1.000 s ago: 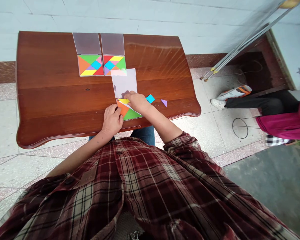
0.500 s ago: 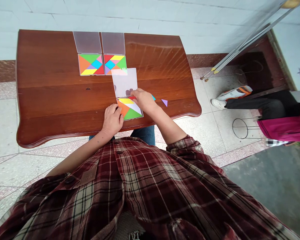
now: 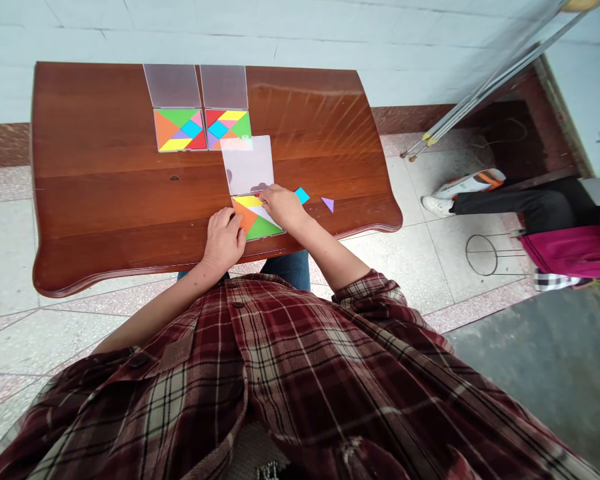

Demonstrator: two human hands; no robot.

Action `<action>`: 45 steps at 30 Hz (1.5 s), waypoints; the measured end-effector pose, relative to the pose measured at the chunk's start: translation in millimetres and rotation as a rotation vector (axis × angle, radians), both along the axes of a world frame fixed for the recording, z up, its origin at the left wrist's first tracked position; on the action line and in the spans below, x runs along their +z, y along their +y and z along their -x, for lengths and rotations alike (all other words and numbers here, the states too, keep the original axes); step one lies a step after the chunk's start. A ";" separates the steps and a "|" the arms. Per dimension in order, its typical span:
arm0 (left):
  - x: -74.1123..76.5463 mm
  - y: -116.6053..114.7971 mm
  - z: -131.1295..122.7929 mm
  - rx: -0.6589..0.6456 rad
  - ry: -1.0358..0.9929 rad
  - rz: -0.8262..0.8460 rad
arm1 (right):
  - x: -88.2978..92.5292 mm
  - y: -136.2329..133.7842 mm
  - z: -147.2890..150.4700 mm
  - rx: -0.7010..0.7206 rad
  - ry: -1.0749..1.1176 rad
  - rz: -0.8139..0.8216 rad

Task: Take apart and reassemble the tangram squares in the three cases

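Observation:
My left hand (image 3: 224,240) lies over the left edge of an open plastic tangram case (image 3: 265,227), its fingers beside an orange triangle. Yellow, orange and green pieces fill part of the case, and a white patch of its base shows. My right hand (image 3: 281,207) sits on the case's upper right, its fingertips pinching a red tangram piece (image 3: 259,197), which is mostly hidden. The case's frosted lid (image 3: 247,165) lies open above it. To the right lie a loose cyan square (image 3: 302,195) and a small purple triangle (image 3: 327,204).
Two filled tangram cases (image 3: 180,130) stand at the far side of the wooden table (image 3: 130,193), with frosted lids (image 3: 173,87) open behind them. A seated person's legs (image 3: 510,203) and a wire stand (image 3: 481,255) are on the floor to the right. Metal poles (image 3: 480,80) lean there.
My right hand has shifted left and toward me, uncovering the cyan square. The red piece lies further into the case under its fingertips. My left hand has stayed in place.

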State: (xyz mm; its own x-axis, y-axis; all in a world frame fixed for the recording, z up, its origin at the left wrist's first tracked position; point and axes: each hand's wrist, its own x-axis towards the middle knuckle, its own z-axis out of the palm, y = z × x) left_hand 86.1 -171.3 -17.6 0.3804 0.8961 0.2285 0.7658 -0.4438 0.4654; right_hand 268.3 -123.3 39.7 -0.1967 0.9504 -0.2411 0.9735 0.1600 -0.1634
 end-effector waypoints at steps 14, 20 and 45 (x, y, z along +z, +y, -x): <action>4.4 -1.4 -0.3 -0.007 0.003 0.034 | -6.9 4.4 -2.8 -0.001 0.069 -0.048; 5.0 -1.7 -0.2 -0.006 -0.020 0.057 | -8.6 4.0 -15.6 -0.066 0.143 -0.088; -1.2 3.4 6.0 -0.011 -0.049 0.022 | -2.4 1.2 -106.2 -0.401 0.220 -0.215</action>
